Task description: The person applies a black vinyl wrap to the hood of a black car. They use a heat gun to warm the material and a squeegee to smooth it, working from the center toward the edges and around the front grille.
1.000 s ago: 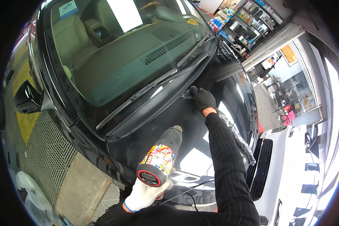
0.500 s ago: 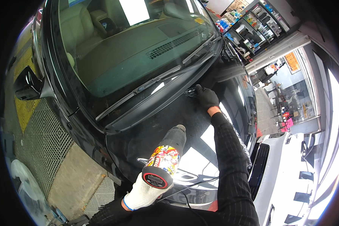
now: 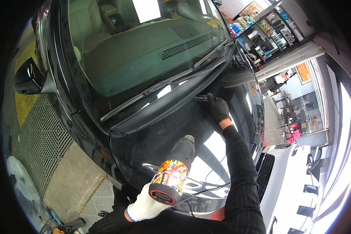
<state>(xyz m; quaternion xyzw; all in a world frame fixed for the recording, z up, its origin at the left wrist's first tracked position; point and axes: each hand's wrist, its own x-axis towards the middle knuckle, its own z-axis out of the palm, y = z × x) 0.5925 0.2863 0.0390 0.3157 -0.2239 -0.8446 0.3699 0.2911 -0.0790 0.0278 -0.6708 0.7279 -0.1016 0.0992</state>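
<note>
My left hand (image 3: 145, 204), in a white knit glove, is closed round a heat gun (image 3: 171, 171) with a sticker-covered body and a small display at its rear. Its dark nozzle points away from me over the black car hood (image 3: 144, 146). In a black glove, my right hand (image 3: 218, 110) is at the hood's rear edge, fingers pinched on a crumpled, shiny dark strip that looks like film (image 3: 201, 98). How much of the strip lies inside the fingers is hidden. The nozzle tip is apart from the right hand.
Beyond the hood are the wiper (image 3: 144, 93) and windshield (image 3: 132, 66). A side mirror (image 3: 29, 76) juts out at left. The gun's black cord (image 3: 206, 191) crosses near my right arm. A white vehicle (image 3: 284, 175) stands at right; loaded shelves (image 3: 267, 35) are at the back right.
The view has shifted slightly, so the car sits a little farther right. My right hand stays pinched near the hood's rear edge, and the heat gun keeps its aim over the hood.
</note>
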